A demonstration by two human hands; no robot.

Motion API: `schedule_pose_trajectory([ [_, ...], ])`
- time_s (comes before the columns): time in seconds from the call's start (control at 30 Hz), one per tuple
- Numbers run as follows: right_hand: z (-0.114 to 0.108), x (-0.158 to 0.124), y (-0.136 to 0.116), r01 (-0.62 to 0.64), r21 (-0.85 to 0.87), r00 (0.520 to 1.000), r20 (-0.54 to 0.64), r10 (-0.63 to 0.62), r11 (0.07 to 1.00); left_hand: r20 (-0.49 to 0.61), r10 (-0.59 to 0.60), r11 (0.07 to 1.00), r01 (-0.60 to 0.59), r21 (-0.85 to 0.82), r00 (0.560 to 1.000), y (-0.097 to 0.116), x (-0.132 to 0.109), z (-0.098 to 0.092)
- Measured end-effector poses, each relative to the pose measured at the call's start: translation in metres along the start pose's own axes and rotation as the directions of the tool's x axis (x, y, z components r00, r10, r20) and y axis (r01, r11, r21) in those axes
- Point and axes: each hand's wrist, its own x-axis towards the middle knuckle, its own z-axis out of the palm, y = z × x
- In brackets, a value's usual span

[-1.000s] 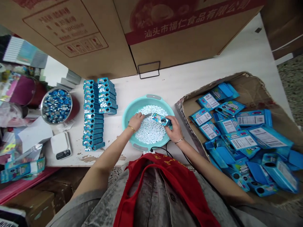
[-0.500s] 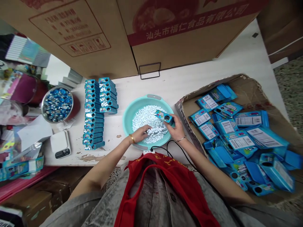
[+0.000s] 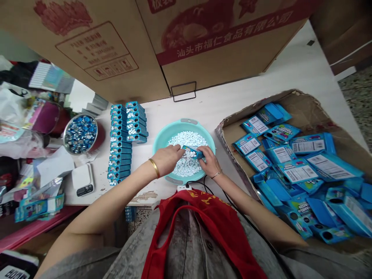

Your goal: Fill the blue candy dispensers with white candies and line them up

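A turquoise plastic basin (image 3: 159,135) in front of me holds a heap of small white candies (image 3: 187,137). Over the heap, my right hand (image 3: 210,162) is closed round the right end of a small blue candy box (image 3: 198,154) lying tilted. White candies show along the side of this box near its opening. My left hand (image 3: 167,159) is at the box's left end, fingers bent and pressed together against it. Some white candies lie by its fingertips; what is under the fingers is partly hidden.
Two rows of blue boxes (image 3: 120,151) stand left of the basin, some with white candies at their holes. Beyond are a metal bowl (image 3: 67,144) of blue-silver pieces and a white scale (image 3: 82,179). At right, a cardboard tray (image 3: 232,159) holds many blue boxes. Large cartons (image 3: 203,73) stand behind.
My left hand has risen from the candies to the box. The box has moved left and turned, and white candies now show at it. The view has shifted slightly.
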Motion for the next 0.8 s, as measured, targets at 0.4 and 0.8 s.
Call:
schedule_pose_trajectory([
  [0.4,0.002,0.004,-0.002,-0.029,0.076,0.999,-0.038,0.032,0.997,-0.199,0.024,0.999,-0.018,0.033,0.98,0.0,-0.017,-0.021],
  [0.8,-0.091,0.014,0.004,-0.11,-0.088,0.975,-0.204,0.091,0.99,-0.421,0.041,0.95,-0.166,-0.264,0.906,-0.033,0.004,0.031],
])
